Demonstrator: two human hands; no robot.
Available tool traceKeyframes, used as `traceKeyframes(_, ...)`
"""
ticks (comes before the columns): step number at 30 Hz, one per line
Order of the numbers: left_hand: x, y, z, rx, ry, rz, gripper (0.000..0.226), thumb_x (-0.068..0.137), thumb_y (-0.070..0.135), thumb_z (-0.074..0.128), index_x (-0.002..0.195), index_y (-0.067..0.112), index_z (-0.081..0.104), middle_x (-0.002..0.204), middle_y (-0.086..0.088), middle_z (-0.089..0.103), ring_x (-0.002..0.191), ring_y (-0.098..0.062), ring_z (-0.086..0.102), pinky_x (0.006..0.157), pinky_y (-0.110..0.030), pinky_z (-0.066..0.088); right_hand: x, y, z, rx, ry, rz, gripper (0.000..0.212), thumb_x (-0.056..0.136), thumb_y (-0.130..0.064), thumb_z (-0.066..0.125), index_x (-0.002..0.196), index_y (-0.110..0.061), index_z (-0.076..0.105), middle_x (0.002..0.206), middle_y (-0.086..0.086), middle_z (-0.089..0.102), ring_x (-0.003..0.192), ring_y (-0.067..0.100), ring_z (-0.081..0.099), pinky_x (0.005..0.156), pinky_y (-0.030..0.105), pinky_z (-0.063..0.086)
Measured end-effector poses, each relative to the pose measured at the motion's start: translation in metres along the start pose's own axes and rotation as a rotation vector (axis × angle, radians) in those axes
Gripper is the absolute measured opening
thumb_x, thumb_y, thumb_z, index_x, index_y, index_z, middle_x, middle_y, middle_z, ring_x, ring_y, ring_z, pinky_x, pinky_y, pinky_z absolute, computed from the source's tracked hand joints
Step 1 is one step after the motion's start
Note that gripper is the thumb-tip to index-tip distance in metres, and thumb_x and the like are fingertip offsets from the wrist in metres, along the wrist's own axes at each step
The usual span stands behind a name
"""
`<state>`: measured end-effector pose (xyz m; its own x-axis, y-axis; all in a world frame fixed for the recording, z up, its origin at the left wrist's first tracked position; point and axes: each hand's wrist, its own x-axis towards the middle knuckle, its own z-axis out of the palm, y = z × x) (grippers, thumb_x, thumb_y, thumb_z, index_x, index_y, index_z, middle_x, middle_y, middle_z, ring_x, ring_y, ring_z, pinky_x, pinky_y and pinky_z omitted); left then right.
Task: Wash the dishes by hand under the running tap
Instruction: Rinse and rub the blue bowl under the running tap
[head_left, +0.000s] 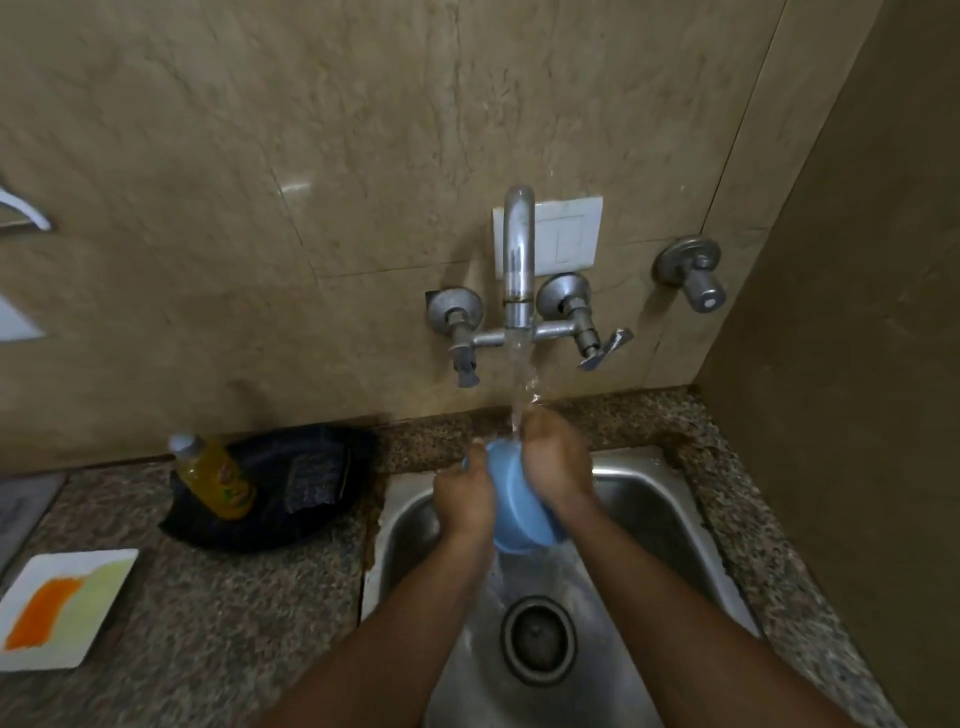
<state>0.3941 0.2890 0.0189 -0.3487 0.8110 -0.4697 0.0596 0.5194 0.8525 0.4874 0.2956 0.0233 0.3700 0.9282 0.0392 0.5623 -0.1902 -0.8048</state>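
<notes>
I am rinsing a blue cup (519, 512) over the sink (670, 499), under the stream from the tap (518, 249). My left hand (464, 501) curls round the cup's left side, with fingertips over its far rim. My right hand (558, 460) wraps the right side and reaches up into the water. The cup lies tilted, its base toward me and its mouth toward the far wall, so the water runs along it and spills off the near end toward the drain (538, 640).

By my reckoning this is the rinse, well under way. Next I should turn the cup so the stream gets inside, then tip it out. A wet cup is slippery, so I need a firm hold.

On the surface to the left sit a yellow soap bottle (215, 480) and a scrub pad (317, 480) on a dark tray (260, 525). Nearer left, a white plate (67, 605) smeared with orange waits its turn.
</notes>
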Motion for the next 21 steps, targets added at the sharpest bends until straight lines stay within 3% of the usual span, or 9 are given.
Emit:
traceKeyframes(3,0.006,0.006,-0.005,-0.082,0.017,0.051,0.039,0.095,0.042,0.055,0.083,0.007,0.070,0.082,-0.010,0.072,0.077,-0.025,0.068,0.075,-0.036,0.054,-0.016,0.000,0.016,-0.149,-0.015,-0.334,0.047,0.097,-0.040,0.025,0.109,-0.023,0.067,0.106,0.001,0.066,0.100,0.019,0.056,0.091,0.037,0.042)
traceKeyframes(5,0.003,0.004,-0.005,0.005,-0.011,0.107,0.038,0.094,0.045,0.054,0.083,0.011,0.068,0.084,-0.011,0.071,0.079,-0.026,0.068,0.079,-0.039,0.056,-0.001,0.009,0.006,-0.064,-0.178,-0.157,0.050,0.100,-0.043,0.026,0.109,-0.020,0.069,0.109,0.005,0.068,0.099,0.021,0.060,0.090,0.036,0.046)
traceKeyframes(7,-0.002,0.001,-0.006,0.138,-0.005,0.187,0.039,0.095,0.047,0.052,0.077,0.015,0.063,0.081,-0.008,0.069,0.077,-0.026,0.067,0.077,-0.039,0.055,0.003,0.014,0.004,-0.151,-0.289,-0.033,0.042,0.102,-0.040,0.034,0.100,-0.017,0.069,0.104,0.010,0.070,0.093,0.025,0.064,0.084,0.034,0.049)
traceKeyframes(9,0.003,-0.003,-0.008,0.168,-0.027,0.233,0.041,0.097,0.044,0.051,0.075,0.012,0.065,0.080,-0.010,0.071,0.079,-0.027,0.067,0.077,-0.040,0.055,-0.017,0.012,0.007,-0.378,-0.240,-0.316,0.036,0.098,-0.031,0.040,0.115,-0.011,0.064,0.118,0.012,0.066,0.110,0.027,0.060,0.096,0.036,0.046)
traceKeyframes(11,0.004,-0.002,-0.009,0.087,-0.092,0.233,0.039,0.097,0.043,0.052,0.080,0.012,0.069,0.082,-0.008,0.073,0.081,-0.025,0.069,0.080,-0.040,0.055,-0.036,0.020,0.004,-0.434,-0.247,-0.588,0.049,0.096,-0.032,0.038,0.141,-0.012,0.048,0.143,0.009,0.051,0.134,0.025,0.043,0.116,0.038,0.029)
traceKeyframes(12,0.001,-0.001,-0.008,0.075,-0.125,0.230,0.037,0.097,0.042,0.052,0.082,0.013,0.069,0.083,-0.007,0.072,0.082,-0.024,0.069,0.081,-0.040,0.055,-0.034,0.025,-0.002,-0.423,-0.258,-0.599,0.050,0.098,-0.033,0.037,0.144,-0.015,0.044,0.145,0.006,0.049,0.136,0.022,0.041,0.118,0.036,0.024)
traceKeyframes(16,-0.006,0.002,-0.003,0.111,-0.148,0.230,0.034,0.100,0.035,0.048,0.078,0.016,0.066,0.079,-0.005,0.069,0.080,-0.022,0.066,0.075,-0.034,0.051,-0.021,0.015,-0.006,-0.286,-0.167,-0.373,0.038,0.098,-0.032,0.035,0.118,-0.018,0.064,0.114,0.002,0.066,0.109,0.019,0.059,0.101,0.037,0.041)
traceKeyframes(19,0.000,0.008,-0.008,-0.064,-0.244,0.113,0.035,0.099,0.037,0.050,0.086,0.012,0.071,0.086,-0.007,0.073,0.086,-0.023,0.069,0.083,-0.035,0.053,-0.047,0.021,0.001,-0.373,-0.136,-0.616,0.054,0.092,-0.029,0.038,0.143,-0.015,0.047,0.146,0.002,0.048,0.140,0.020,0.037,0.118,0.038,0.021)
traceKeyframes(21,-0.002,0.009,-0.009,-0.021,-0.259,0.116,0.034,0.100,0.038,0.049,0.085,0.013,0.067,0.086,-0.006,0.070,0.087,-0.023,0.066,0.085,-0.035,0.051,-0.038,0.034,-0.012,-0.466,-0.169,-0.665,0.054,0.094,-0.033,0.031,0.142,-0.017,0.049,0.146,0.003,0.050,0.139,0.020,0.038,0.119,0.044,0.019)
